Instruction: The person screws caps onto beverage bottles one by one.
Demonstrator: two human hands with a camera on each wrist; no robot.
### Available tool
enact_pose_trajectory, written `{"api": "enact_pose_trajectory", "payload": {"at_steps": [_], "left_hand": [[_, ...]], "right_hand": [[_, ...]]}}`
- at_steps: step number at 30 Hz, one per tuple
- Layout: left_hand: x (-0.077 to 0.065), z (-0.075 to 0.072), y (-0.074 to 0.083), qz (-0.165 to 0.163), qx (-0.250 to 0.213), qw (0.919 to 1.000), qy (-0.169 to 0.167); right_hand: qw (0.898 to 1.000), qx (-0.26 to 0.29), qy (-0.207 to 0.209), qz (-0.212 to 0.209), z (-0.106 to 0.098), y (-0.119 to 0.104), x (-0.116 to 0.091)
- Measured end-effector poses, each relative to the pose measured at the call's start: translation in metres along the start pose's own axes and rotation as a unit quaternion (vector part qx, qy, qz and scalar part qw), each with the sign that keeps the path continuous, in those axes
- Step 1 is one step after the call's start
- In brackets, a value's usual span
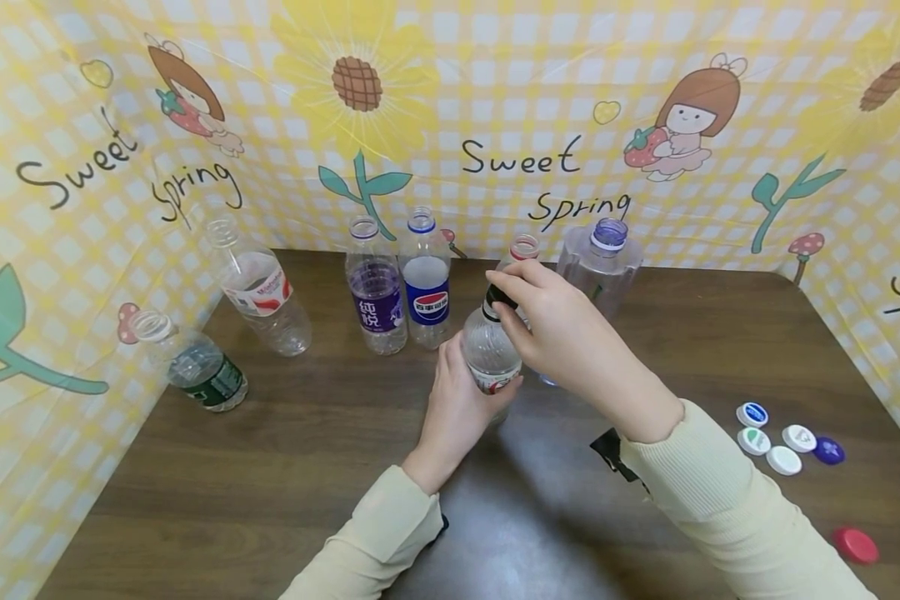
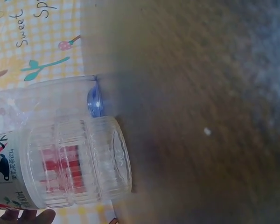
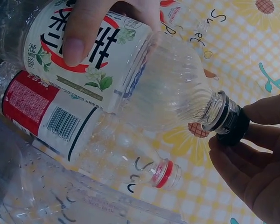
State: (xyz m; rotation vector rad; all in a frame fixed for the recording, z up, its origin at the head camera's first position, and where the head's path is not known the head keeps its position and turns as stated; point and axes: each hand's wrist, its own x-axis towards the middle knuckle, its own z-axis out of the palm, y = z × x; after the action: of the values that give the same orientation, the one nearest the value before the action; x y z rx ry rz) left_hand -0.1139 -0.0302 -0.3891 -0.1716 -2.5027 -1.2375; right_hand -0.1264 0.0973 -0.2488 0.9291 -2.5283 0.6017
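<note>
My left hand (image 1: 456, 408) grips a clear plastic bottle (image 1: 487, 343) around its body, holding it upright over the table. In the right wrist view, the bottle's white label (image 3: 88, 60) carries large black characters and green leaves, with a thumb across it. At the bottle's mouth is a black cap (image 3: 235, 129), pinched between the thumb and fingers of my right hand (image 1: 566, 325). Whether the cap is fully seated cannot be told. Just behind stands an uncapped bottle with a red neck ring (image 3: 164, 173), partly hidden by my right hand in the head view.
Other uncapped bottles stand around: a green-label one (image 1: 217, 379), a red-and-white-label one (image 1: 262, 292), a purple-label one (image 1: 377, 300), a Pepsi one (image 1: 427, 300) and a wide one with a purple neck (image 1: 607, 250). Several loose caps (image 1: 783, 460) and a red cap (image 1: 857, 546) lie at right.
</note>
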Motion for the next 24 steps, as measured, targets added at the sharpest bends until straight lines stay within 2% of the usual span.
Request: {"api": "enact_pose_trajectory", "payload": {"at_steps": [5,15,24], "left_hand": [[0.001,0.0005,0.0,-0.003,0.003,1.0,-0.004],[0.0011,-0.0033,0.0034,-0.048,-0.017,0.9978,-0.043],[0.0013,-0.0038,0.002,-0.049,-0.023,0.9972,-0.052]], "right_hand": [[1.0,0.007,-0.005,-0.011,0.0012,0.0005,0.0004],[1.0,0.01,-0.017,-0.024,0.0025,0.0015,0.0034],[0.999,0.007,-0.03,-0.013,0.0019,0.0031,0.0054]]}}
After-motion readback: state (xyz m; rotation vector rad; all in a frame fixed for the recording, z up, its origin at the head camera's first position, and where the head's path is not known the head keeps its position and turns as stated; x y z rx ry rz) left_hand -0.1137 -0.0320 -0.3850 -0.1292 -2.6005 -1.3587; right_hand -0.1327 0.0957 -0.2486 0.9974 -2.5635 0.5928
